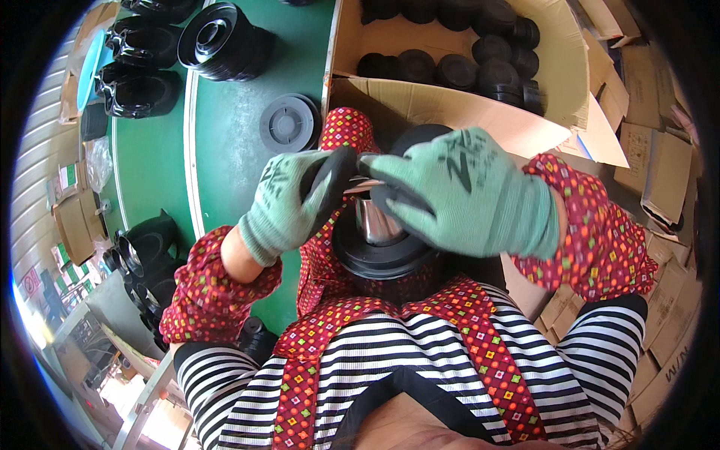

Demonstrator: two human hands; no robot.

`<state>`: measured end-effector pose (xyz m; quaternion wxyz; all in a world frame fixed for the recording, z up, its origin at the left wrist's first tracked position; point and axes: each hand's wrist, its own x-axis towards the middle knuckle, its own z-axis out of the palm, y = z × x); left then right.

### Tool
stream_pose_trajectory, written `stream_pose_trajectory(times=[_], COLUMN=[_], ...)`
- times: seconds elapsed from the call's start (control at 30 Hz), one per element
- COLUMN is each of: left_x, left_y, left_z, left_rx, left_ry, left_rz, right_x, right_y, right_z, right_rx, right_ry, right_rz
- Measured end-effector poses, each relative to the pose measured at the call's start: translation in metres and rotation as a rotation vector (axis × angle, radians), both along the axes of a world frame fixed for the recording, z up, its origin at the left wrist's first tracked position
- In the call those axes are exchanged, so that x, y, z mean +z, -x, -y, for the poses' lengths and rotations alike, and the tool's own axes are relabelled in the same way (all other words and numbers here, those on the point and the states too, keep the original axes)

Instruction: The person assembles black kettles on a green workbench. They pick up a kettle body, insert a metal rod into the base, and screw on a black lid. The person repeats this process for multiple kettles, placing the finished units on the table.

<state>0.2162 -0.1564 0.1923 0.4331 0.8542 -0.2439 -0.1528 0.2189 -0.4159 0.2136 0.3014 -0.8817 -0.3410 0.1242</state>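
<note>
- Head view: worker in red patterned sleeves & apron, striped top, bends both gloved hands over a black round unit at lap level, close to the body.
- Bright metal cylinder stands up from mid. of the black round unit, partly hidden by the rt hand.
- L hand, green glove w/ dark palm, is above & left of the unit; fingers curled in toward thumb, nearly closed; can't tell what, if anything, it grips.
- R hand, same type glove, is above & right of the unit; fingers bent, tips drawn tog. nr the l hand's; any small item btwn them too hidden to tell.
- Green worktop runs left of & beyond the unit, w/ a dark ribbed disc lying flat.
- Farther off, beyond-left of the unit: stacked black rings & glossy black housings.
- Open cardboard box, beyond-right of the unit, holds many black round parts.
- Brown cartons pile up well right of it.
</note>
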Motion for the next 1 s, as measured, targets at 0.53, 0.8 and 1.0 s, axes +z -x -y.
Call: stream_pose_trajectory(times=[0.53,0.8,1.0], left_x=[-0.066,0.022,0.02], left_y=[-0.043,0.032,0.032], left_z=[0.009,0.022,0.034], left_rx=[-0.129,0.084,0.009], left_ry=[0.231,-0.136,-0.191], left_rz=[0.395,0.592,0.563], right_x=[0.063,0.012,-0.058], right_y=[-0.032,-0.093,-0.105], right_z=[-0.017,-0.034,-0.037], right_rx=[0.427,0.399,0.231], right_ry=[0.271,0.016,-0.563], right_rz=[0.067,-0.525,-0.521])
